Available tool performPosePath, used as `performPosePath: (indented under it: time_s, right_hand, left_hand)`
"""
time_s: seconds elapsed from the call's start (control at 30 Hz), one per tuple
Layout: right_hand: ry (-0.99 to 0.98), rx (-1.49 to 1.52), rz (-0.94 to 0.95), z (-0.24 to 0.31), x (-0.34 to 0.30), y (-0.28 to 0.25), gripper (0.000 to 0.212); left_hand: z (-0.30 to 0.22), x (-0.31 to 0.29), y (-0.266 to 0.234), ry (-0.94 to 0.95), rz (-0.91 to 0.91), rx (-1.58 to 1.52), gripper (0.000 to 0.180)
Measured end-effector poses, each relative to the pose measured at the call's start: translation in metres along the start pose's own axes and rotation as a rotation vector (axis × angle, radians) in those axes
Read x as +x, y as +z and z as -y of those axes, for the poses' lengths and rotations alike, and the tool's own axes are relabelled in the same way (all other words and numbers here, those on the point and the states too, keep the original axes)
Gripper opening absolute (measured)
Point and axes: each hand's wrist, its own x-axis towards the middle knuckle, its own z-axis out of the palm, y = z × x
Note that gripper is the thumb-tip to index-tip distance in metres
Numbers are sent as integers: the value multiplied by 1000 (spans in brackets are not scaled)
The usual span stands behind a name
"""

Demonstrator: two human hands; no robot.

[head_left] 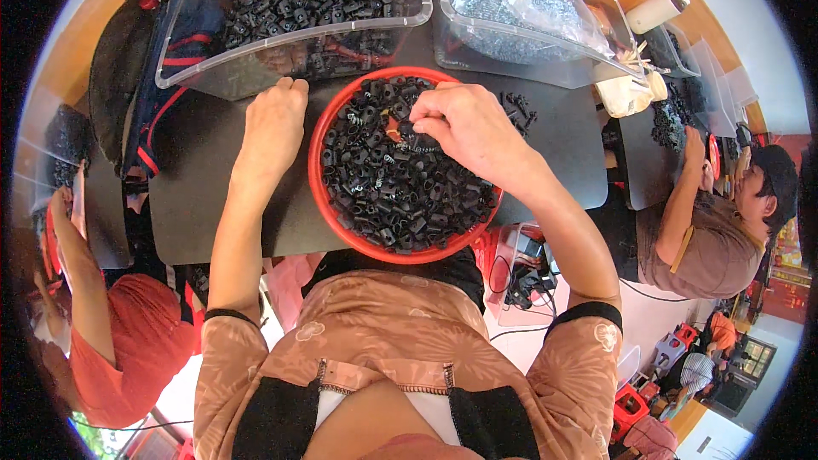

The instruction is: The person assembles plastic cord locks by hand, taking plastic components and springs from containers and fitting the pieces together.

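Note:
A round red basin (317, 172) heaped with small black plastic parts (400, 200) stands in front of me on the dark table. Several tiny metal springs lie among the parts, along with a reddish-brown piece (393, 129). Above the basin's far right side is my right hand (473, 128), thumb and fingers pinched together; whatever they grip is too small to name. My left hand (277, 123) is curled closed left of the basin, by the front wall of a clear plastic bin (294, 38). Its fingertips are hidden, so I cannot see what it holds.
Black parts fill the clear bin; another clear bin (545, 55) at the far right holds small silvery-blue pieces. Loose black parts (518, 111) lie beside the basin. A dark bag (141, 60) sits at left. Co-workers work on both sides, one in a brown shirt (707, 243).

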Motion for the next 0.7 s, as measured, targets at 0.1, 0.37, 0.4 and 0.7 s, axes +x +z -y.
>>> performPosePath:
  time_s: [0.1,0.37,0.4,0.7]
  right_hand:
    - [9,-103,10,3,5,7,10]
    - [-30,-429,198,9,22,18,10]
    - [-33,-428,199,9,22,19,10]
    - [-73,-239,85,-9,14,11,13]
  left_hand:
    - [-3,0,0,31,0,-23,11]
    - [-3,-3,2,63,-88,-68,13]
    - [-3,-4,1,60,-88,-67,13]
    - [-21,-4,-21,109,-125,-837,12]
